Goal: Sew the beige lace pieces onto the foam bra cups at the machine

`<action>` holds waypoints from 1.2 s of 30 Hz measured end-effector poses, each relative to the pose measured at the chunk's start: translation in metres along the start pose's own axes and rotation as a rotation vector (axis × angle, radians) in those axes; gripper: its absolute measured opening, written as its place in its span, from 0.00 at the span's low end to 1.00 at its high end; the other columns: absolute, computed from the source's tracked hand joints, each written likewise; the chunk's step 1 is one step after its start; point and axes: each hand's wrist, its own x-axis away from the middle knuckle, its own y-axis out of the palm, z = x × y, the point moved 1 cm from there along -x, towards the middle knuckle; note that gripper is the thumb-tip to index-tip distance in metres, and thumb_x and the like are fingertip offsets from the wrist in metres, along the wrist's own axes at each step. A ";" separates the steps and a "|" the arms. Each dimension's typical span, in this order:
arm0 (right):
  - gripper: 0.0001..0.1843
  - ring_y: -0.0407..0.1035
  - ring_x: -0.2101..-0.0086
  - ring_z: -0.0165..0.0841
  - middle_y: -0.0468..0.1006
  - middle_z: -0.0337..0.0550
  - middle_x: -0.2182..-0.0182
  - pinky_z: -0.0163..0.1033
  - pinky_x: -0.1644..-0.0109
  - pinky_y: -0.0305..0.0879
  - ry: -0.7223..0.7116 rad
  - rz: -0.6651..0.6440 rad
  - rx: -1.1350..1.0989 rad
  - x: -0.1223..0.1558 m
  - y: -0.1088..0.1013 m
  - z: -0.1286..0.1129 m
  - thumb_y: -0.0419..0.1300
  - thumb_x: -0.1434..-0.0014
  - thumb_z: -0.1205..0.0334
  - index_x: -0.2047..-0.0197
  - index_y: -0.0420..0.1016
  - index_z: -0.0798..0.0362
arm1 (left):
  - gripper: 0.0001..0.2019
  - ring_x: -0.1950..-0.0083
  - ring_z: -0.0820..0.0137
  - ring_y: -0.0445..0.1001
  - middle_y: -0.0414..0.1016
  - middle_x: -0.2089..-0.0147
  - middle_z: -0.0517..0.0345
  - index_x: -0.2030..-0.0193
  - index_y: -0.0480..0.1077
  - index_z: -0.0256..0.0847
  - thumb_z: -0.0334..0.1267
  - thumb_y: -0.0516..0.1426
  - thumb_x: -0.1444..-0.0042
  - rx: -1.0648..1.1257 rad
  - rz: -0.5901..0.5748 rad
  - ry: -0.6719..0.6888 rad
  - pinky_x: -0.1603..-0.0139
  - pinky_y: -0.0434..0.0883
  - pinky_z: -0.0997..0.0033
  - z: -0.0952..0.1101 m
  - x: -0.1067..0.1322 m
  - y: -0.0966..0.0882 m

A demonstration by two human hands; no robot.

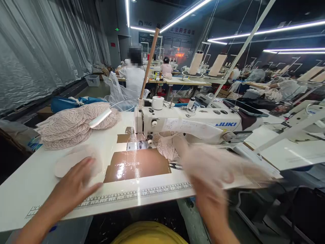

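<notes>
My left hand is over the left part of the sewing table, its thumb spread away from the fingers. Under and beyond those fingers lies a pale oval pad, partly blurred; whether they touch it I cannot tell. To the right of the needle area, my right hand is smeared by motion, with a thin beige fabric piece in its grip. Its fingers are mostly hidden by the cloth. Beige lace lies under the arm of the white sewing machine, beside a pair of dark scissors.
Stacked lace pieces sit at the table's back left, below a bent lamp. Shiny brown tape covers the table before the needle, and a printed ruler follows the front edge. Thread cones stand behind. A co-worker sits ahead.
</notes>
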 end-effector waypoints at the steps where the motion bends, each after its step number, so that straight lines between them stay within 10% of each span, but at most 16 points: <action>1: 0.06 0.74 0.65 0.40 0.80 0.42 0.67 0.43 0.61 0.71 -0.051 -0.349 -0.080 0.007 0.022 0.001 0.62 0.45 0.58 0.65 0.79 0.48 | 0.41 0.32 0.47 0.54 0.52 0.29 0.50 0.32 0.54 0.47 0.55 0.61 0.52 0.072 -0.035 0.108 0.36 0.58 0.48 0.019 0.006 -0.002; 4: 0.07 0.71 0.69 0.32 0.78 0.38 0.71 0.35 0.65 0.68 0.030 -1.007 -0.265 0.028 0.074 0.000 0.56 0.41 0.64 0.66 0.76 0.52 | 0.40 0.35 0.55 0.61 0.57 0.31 0.57 0.32 0.52 0.54 0.45 0.63 0.51 0.406 -0.398 0.339 0.38 0.63 0.61 0.077 0.020 -0.002; 6: 0.06 0.69 0.71 0.30 0.75 0.37 0.72 0.32 0.68 0.65 -0.008 -1.000 -0.247 0.031 0.084 -0.004 0.56 0.43 0.69 0.69 0.74 0.52 | 0.29 0.42 0.59 0.71 0.69 0.39 0.58 0.36 0.60 0.53 0.42 0.59 0.46 0.548 -0.507 0.288 0.44 0.69 0.67 0.091 0.026 0.001; 11: 0.07 0.68 0.69 0.32 0.74 0.40 0.69 0.34 0.65 0.64 -0.228 -0.418 -0.116 0.010 0.061 -0.004 0.61 0.49 0.69 0.65 0.71 0.51 | 0.16 0.61 0.62 0.76 0.79 0.61 0.57 0.51 0.74 0.43 0.41 0.56 0.46 0.486 -0.160 -0.143 0.59 0.72 0.71 0.054 0.031 0.006; 13: 0.05 0.68 0.67 0.33 0.74 0.41 0.68 0.35 0.63 0.64 -0.166 -0.343 -0.081 0.006 0.059 0.002 0.60 0.47 0.67 0.64 0.71 0.51 | 0.16 0.61 0.62 0.75 0.79 0.61 0.57 0.52 0.75 0.43 0.45 0.55 0.44 0.649 -0.214 -0.187 0.59 0.72 0.70 0.050 0.036 0.008; 18: 0.15 0.66 0.69 0.32 0.73 0.40 0.72 0.35 0.65 0.63 0.323 -0.988 -0.419 0.029 0.087 0.013 0.57 0.41 0.50 0.67 0.75 0.54 | 0.35 0.46 0.52 0.70 0.71 0.43 0.47 0.40 0.67 0.44 0.63 0.55 0.49 1.280 -0.559 0.063 0.50 0.71 0.61 0.096 0.051 0.008; 22: 0.20 0.66 0.75 0.29 0.71 0.36 0.79 0.34 0.68 0.61 0.631 -1.192 -0.737 0.046 0.096 0.012 0.65 0.49 0.46 0.71 0.76 0.57 | 0.38 0.43 0.50 0.66 0.54 0.31 0.49 0.36 0.62 0.50 0.64 0.58 0.52 1.294 -0.394 0.113 0.59 0.72 0.66 0.108 0.048 0.005; 25: 0.18 0.66 0.76 0.28 0.70 0.35 0.80 0.34 0.68 0.61 0.648 -1.165 -0.824 0.047 0.094 0.008 0.69 0.53 0.49 0.73 0.74 0.57 | 0.32 0.42 0.51 0.65 0.61 0.35 0.50 0.41 0.66 0.50 0.54 0.64 0.53 1.167 -0.305 0.002 0.52 0.70 0.64 0.098 0.043 0.010; 30: 0.21 0.59 0.79 0.23 0.64 0.29 0.79 0.30 0.72 0.58 0.689 -0.826 -0.808 0.043 0.091 0.011 0.73 0.60 0.58 0.70 0.66 0.52 | 0.17 0.66 0.66 0.74 0.76 0.67 0.54 0.61 0.75 0.38 0.49 0.64 0.53 1.503 -0.582 -0.252 0.64 0.70 0.71 0.092 0.051 0.025; 36: 0.22 0.53 0.77 0.25 0.61 0.29 0.79 0.30 0.73 0.52 0.512 -0.582 -0.569 0.039 0.088 0.025 0.70 0.54 0.57 0.58 0.67 0.50 | 0.12 0.67 0.68 0.75 0.76 0.68 0.60 0.64 0.73 0.40 0.41 0.66 0.53 1.743 -0.332 -0.545 0.65 0.71 0.74 0.105 0.058 0.029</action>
